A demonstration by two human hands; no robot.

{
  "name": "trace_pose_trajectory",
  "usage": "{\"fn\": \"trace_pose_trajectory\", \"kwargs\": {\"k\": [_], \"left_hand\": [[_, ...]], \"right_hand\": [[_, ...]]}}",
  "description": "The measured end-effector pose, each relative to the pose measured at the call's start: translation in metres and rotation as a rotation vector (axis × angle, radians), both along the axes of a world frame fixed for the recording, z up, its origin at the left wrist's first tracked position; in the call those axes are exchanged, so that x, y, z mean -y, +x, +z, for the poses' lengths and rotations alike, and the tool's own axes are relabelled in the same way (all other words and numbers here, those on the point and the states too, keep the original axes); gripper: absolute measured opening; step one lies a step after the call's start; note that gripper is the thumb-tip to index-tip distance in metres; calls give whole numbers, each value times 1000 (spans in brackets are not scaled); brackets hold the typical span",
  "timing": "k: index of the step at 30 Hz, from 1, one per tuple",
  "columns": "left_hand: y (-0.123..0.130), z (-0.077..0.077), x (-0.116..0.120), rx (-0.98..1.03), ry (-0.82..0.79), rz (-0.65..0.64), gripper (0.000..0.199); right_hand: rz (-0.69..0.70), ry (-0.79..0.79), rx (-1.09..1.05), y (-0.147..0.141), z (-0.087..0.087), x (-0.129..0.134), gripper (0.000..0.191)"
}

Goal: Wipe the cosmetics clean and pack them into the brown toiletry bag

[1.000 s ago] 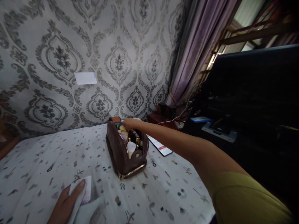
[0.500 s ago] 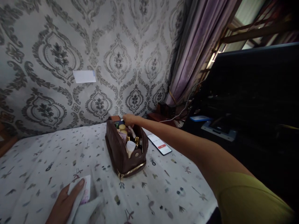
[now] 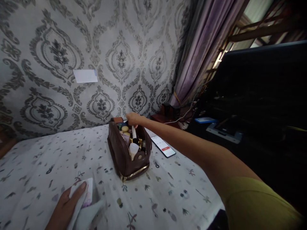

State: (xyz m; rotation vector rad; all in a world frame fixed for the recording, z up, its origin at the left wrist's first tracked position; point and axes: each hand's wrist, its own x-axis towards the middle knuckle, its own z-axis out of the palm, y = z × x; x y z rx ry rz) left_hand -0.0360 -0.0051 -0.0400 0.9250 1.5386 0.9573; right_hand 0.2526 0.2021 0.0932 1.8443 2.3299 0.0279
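While your left hand (image 3: 66, 202) pinched limp white cloth (image 3: 89, 213), your right hand (image 3: 133, 119) pinched a slim pale stick (image 3: 133, 132) upright, likely clearing the crowded brown leather bag (image 3: 117, 148).

- what is on the wall (image 3: 103, 36)?
- gray leafy swirls (image 3: 59, 53), and a small white card (image 3: 85, 76).
- what hangs beside it?
- a purple curtain (image 3: 199, 51), with a thin white cord (image 3: 174, 122) down below.
- and on the leafy sheet (image 3: 33, 172)?
- a phone (image 3: 163, 147) lies face up. its screen (image 3: 158, 141) is lit, with a red bar (image 3: 165, 149).
- what else?
- a flat blue thing (image 3: 205, 120) on the right.
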Motion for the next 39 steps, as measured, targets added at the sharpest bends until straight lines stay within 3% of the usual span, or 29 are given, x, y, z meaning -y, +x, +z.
{"fn": "trace_pose_trajectory", "kwargs": {"k": [6, 13, 20, 26, 34, 39], "left_hand": [[6, 5, 7, -16, 5, 11, 36], [4, 1, 3, 17, 58, -16, 33], [2, -2, 2, 70, -1, -76, 36], [-2, -2, -1, 47, -6, -17, 33], [-1, -1, -1, 17, 49, -7, 31], [5, -1, 2, 30, 70, 22, 28]], "right_hand": [[-55, -118, -24, -4, -4, 15, 22], [-73, -208, 0, 0, -1, 29, 36], [-35, -246, 5, 5, 4, 32, 37], [4, -202, -34, 3, 8, 40, 29], [22, -170, -141, 5, 5, 45, 46], [-18, -177, -221, 8, 2, 44, 45]]}}
